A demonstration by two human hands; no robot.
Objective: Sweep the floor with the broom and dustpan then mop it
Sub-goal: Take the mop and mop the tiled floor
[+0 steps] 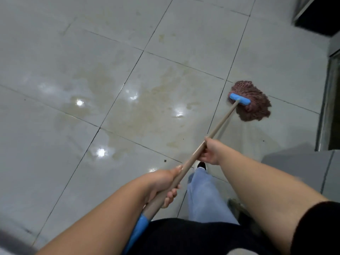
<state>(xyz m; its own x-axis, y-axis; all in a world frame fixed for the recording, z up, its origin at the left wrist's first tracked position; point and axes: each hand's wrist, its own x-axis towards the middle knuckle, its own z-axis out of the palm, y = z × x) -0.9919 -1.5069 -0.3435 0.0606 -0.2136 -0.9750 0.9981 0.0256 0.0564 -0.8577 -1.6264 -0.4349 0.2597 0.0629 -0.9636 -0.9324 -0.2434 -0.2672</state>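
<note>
On wet floor [110, 52], mop [250, 102].

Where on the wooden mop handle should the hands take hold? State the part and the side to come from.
Grip the long tan wooden mop handle along its bare shaft, as shown: right hand at mid-shaft, left hand lower, just above the blue end sleeve. Wrap the fingers round from either side. The shaft slants down to the reddish string mop head on the grey tiled floor, so spaced hands likely give leverage.

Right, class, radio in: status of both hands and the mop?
Left hand, right hand: both grip mop handle. Mop head on tiled floor. Nothing blocking.
</note>
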